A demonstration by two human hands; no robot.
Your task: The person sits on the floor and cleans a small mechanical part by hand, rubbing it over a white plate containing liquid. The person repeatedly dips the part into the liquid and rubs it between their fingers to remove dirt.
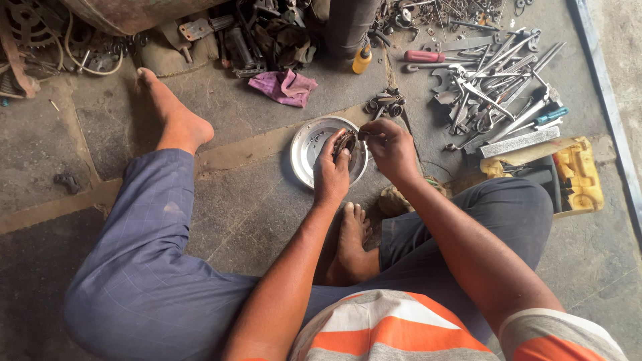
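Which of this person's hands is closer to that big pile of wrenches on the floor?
The right hand. It is just left of the wrench pile in the picture, with a gap of bare floor between. The left hand is farther off, over the round metal plate.

Blue-grey trousers (140,267), orange-and-white striped shirt (394,331), bare feet.
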